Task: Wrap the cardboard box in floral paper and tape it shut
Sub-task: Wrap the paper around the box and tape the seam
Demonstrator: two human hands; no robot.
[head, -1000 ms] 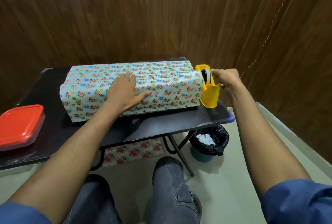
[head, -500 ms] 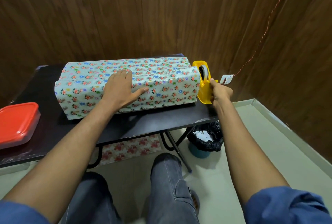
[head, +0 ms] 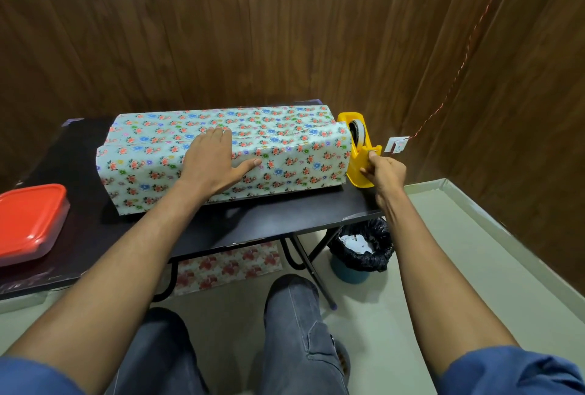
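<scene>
A long box covered in pale floral paper [head: 285, 144] lies across the black table [head: 221, 226]. The cardboard itself is hidden under the paper. My left hand [head: 212, 163] lies flat on the box's top and front, fingers straight, pressing the paper seam down. A yellow tape dispenser [head: 356, 154] stands at the box's right end, near the table's right edge. My right hand [head: 384, 173] is at the dispenser's front end, its fingertips pinching at the cutter where the tape comes off. The tape itself is too thin to make out.
A red-lidded plastic container [head: 30, 220] sits on the table's left end. Below the table are a bin lined with a black bag [head: 361, 252] and a floral paper scrap [head: 228, 268] on the floor. Wood-panelled walls close in behind and to the right.
My right hand has come down from the top of the dispenser to its front cutter end. The left hand has stayed pressed on the box. The camera has tilted slightly.
</scene>
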